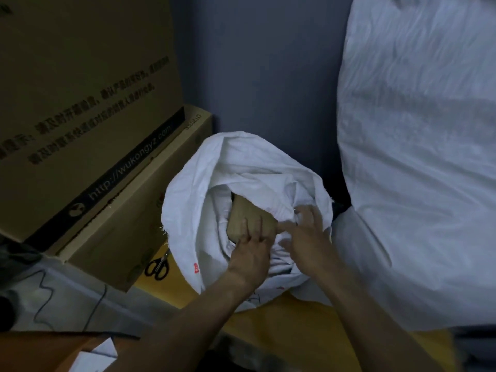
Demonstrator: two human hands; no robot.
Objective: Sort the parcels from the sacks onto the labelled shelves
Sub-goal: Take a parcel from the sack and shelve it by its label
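Observation:
An open white woven sack stands on the floor in the middle, its mouth rolled down. Inside it lies a brown cardboard parcel, partly covered by folds of the sack. My left hand reaches into the mouth with spread fingers touching the parcel's near edge. My right hand is beside it at the parcel's right end, fingers against the parcel and the sack's inner fold. Whether either hand grips the parcel is unclear. No shelves are in view.
A large full white sack stands at the right. Stacked cardboard boxes fill the left. Black-handled scissors lie on the yellow floor beside the boxes. A dark wall is behind. Cables and paper lie at lower left.

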